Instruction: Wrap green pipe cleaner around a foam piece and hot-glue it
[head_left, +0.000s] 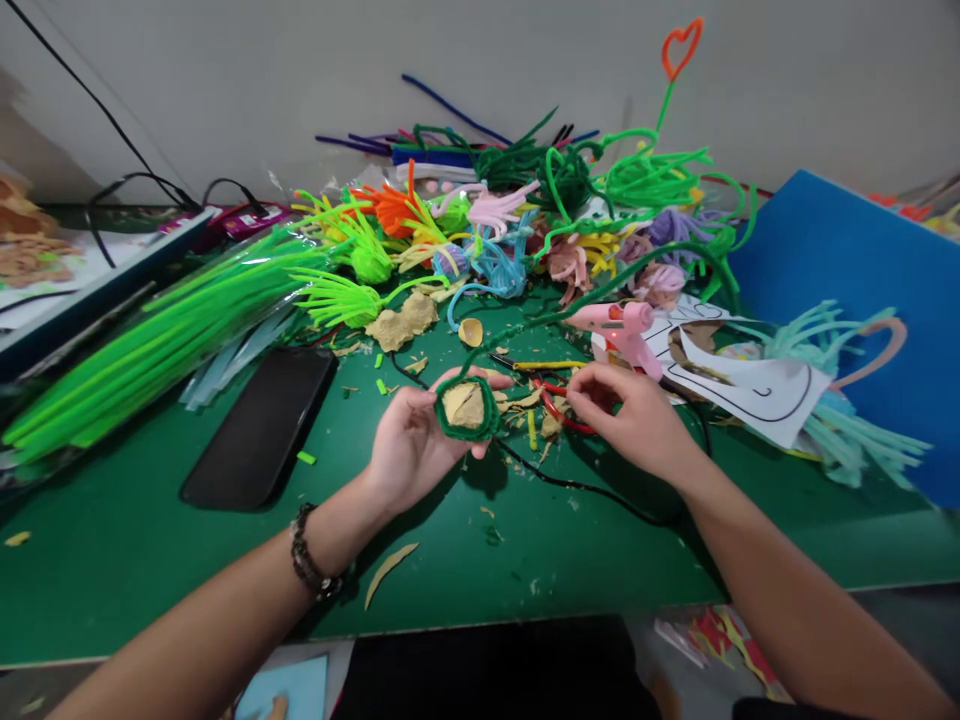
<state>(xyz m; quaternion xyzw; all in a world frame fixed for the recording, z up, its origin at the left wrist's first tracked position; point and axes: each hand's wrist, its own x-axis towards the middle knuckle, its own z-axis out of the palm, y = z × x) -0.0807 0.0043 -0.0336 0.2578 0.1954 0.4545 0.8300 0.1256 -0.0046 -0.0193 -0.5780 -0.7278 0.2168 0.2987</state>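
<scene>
My left hand (412, 430) holds a small tan disc (463, 404) ringed with coiled dark green pipe cleaner (491, 410). The pipe cleaner's long free end rises from the ring and arcs up to the right over the table. On the right, the thumb and fingers of my right hand (634, 415) are pinched on the handle of red-handled scissors (559, 408), which lie partly hidden under it. Just behind that hand stands a pink glue gun (615, 322). Tan paper scraps and a yellow pencil (551, 366) lie between the hands.
A black phone (259, 430) and a bag of bright green pipe cleaners (165, 325) lie on the left. Behind are heaped pipe-cleaner bundles (495, 260). A blue board (847, 270) and a paper-wrapped pale bouquet (825, 345) stand right. A black cord (577, 485) crosses the green table (585, 560).
</scene>
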